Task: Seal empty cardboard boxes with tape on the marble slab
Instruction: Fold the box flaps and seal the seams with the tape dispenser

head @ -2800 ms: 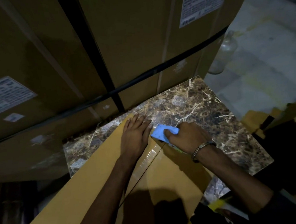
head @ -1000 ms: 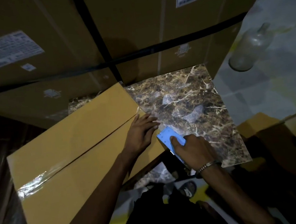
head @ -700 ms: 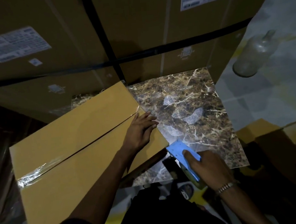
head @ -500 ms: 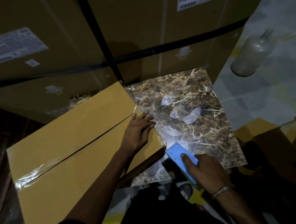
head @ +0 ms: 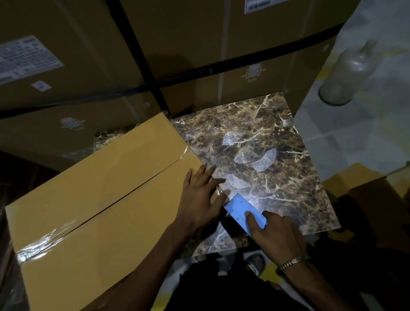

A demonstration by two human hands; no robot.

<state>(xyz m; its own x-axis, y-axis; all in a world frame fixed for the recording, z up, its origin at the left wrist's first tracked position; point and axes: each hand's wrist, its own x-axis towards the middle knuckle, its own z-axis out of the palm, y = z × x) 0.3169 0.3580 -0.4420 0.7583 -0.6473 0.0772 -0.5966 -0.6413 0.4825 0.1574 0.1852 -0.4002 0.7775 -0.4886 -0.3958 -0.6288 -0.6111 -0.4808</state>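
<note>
Cardboard box (head: 99, 213) sits with its right end on the marble slab (head: 267, 134), clear tape along the seam. Our left hand (head: 200, 196) lies flat with fingers spread on that end, and just beside it our right hand (head: 274, 236) grips the blue tape dispenser (head: 241, 209).

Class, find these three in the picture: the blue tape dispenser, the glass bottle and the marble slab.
blue tape dispenser (head: 241, 208): head view, flat blue top.
glass bottle (head: 344, 76): head view, body.
marble slab (head: 258, 122): head view, bare far part.
</note>
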